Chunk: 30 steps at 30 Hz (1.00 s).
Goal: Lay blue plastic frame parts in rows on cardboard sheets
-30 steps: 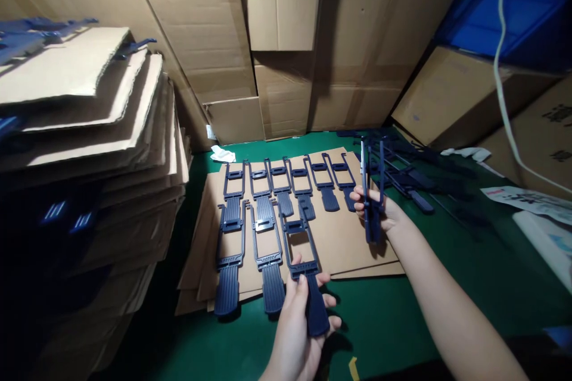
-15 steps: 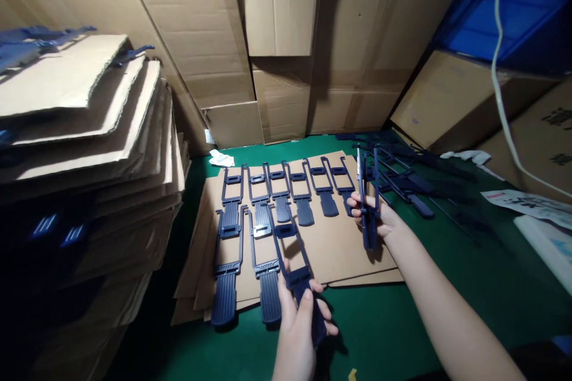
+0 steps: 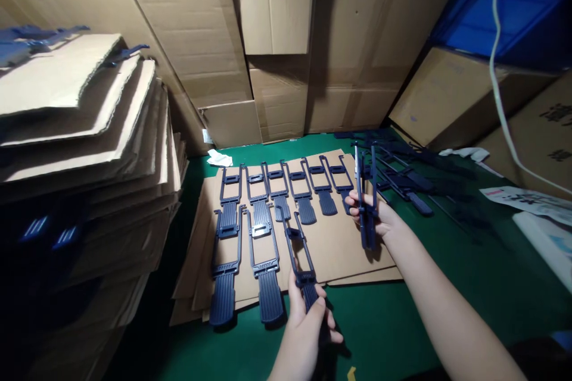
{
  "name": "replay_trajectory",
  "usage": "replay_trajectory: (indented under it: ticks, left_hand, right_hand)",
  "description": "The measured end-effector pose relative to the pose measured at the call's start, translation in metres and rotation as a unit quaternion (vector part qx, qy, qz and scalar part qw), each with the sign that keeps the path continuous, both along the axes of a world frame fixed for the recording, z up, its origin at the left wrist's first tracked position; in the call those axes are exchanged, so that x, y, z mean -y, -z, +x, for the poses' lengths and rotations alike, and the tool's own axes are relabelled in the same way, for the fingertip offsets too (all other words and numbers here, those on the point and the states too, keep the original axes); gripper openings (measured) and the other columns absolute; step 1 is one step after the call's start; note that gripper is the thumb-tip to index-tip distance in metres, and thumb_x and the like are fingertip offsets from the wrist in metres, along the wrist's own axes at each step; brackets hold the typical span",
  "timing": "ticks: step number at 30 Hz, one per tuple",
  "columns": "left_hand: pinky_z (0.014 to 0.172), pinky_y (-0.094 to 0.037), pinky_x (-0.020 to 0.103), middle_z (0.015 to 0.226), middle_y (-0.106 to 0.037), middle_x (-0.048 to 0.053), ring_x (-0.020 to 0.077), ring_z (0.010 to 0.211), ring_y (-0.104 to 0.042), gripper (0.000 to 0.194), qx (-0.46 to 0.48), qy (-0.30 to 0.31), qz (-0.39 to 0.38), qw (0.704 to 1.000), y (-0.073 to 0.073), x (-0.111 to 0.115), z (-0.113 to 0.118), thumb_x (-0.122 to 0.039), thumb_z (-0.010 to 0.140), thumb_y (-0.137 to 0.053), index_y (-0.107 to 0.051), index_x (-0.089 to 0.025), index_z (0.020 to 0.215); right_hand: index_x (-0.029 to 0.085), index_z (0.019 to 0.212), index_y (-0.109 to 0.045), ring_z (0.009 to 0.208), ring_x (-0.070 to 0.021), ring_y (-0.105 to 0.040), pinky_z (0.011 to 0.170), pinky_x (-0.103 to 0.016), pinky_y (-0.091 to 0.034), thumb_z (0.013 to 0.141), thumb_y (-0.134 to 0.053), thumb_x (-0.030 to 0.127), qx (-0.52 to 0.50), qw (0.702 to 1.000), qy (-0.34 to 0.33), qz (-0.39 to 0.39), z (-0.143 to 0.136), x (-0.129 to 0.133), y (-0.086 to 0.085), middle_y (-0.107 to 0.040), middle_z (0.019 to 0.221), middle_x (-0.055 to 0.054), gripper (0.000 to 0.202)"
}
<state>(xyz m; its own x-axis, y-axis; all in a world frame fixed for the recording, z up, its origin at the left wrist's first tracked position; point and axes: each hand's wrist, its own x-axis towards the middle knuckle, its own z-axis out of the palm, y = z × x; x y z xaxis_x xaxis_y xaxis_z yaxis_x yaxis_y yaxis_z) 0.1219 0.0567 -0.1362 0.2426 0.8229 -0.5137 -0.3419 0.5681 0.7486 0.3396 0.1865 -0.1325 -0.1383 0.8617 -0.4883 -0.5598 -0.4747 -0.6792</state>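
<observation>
Navy frame [image 3: 305, 277], seen in the head view, is in my left hand [image 3: 300, 339], thumb across its ribbed paddle and fingers curled beneath; its hooked end points away from me, over the cardboard sheet [image 3: 344, 244]. My right hand [image 3: 382, 223] is closed round a small bunch of frames [image 3: 367, 229] held on edge, over the sheet's right side; I can't fairly count them from this angle. Two ribbed frames [image 3: 270, 294] lie just left of my left hand, and a row of six [image 3: 306, 208] lies beyond it. Past my right hand is a loose pile [image 3: 413, 181] on the green table [image 3: 370, 315].

As I judge it, lowering the left piece at a slant could catch its hooks on a neighbour and drag the row askew. A loose pinch on the right could let one slip out of the bunch, or the thin arms could tangle. Paddles jutting past the sheet's near edge could get knocked by my wrist.

Beyond my right forearm, the brown box [image 3: 543, 131] carries dark Chinese-style characters, and the white printed sheet [image 3: 513, 199] has more, too blurred for me to read. I can make out no brand.
</observation>
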Motion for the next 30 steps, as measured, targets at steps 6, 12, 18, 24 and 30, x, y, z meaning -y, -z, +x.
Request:
replay_trajectory:
  ticks: [6,12,18,24,30]
  left_hand:
    - [0.05,-0.052,0.029,0.088,-0.051,0.003,0.013,0.058,-0.056,0.076,0.076,-0.059,-0.028,0.995,-0.003,-0.001,-0.002,-0.018,0.078,-0.054,-0.005,-0.036,0.133]
    - [0.054,-0.052,0.028,0.09,-0.055,0.004,0.0182,0.073,-0.061,0.058,0.073,-0.082,-0.088,0.99,-0.021,-0.006,-0.01,-0.013,0.082,-0.048,-0.021,-0.033,0.129]
    - [0.055,-0.053,0.028,0.09,-0.057,0.007,0.0189,0.075,-0.062,0.04,0.1,-0.094,-0.128,0.982,-0.026,-0.009,-0.01,-0.012,0.084,-0.046,-0.033,-0.022,0.121]
    - [0.055,-0.053,0.027,0.084,-0.056,0.004,0.0143,0.064,-0.06,0.04,0.141,-0.112,-0.12,0.976,-0.017,-0.01,-0.011,-0.011,0.085,-0.043,-0.033,-0.026,0.12]
    - [0.054,-0.055,0.029,0.086,-0.056,0.006,0.0136,0.063,-0.058,0.016,0.166,-0.125,-0.154,0.966,-0.01,-0.012,-0.015,-0.012,0.084,-0.045,-0.043,-0.015,0.1]
  right_hand:
    - [0.018,0.068,-0.044,0.04,-0.0051,-0.042,0.034,-0.013,-0.04,0.073,-0.06,0.017,-0.002,0.999,0.038,0.016,-0.003,0.001,-0.003,-0.049,0.055,0.003,0.017]
    - [0.018,0.069,-0.044,0.041,-0.0057,-0.044,0.036,-0.014,-0.042,0.075,-0.059,0.019,0.005,0.999,0.025,0.029,-0.002,0.0,0.001,-0.049,0.056,0.002,0.016]
    - [0.017,0.072,-0.046,0.04,-0.0061,-0.044,0.034,-0.014,-0.041,0.076,-0.058,0.02,-0.003,1.0,0.021,0.017,-0.002,0.0,-0.001,-0.047,0.053,0.003,0.013]
    - [0.016,0.072,-0.046,0.04,-0.0062,-0.045,0.035,-0.014,-0.042,0.078,-0.054,0.018,-0.009,0.999,0.046,-0.002,-0.004,0.001,-0.002,-0.047,0.054,0.002,0.01]
    - [0.016,0.072,-0.046,0.043,-0.0067,-0.048,0.035,-0.015,-0.043,0.075,-0.058,0.016,0.002,0.999,0.049,0.019,-0.003,0.0,0.001,-0.052,0.059,0.002,0.012]
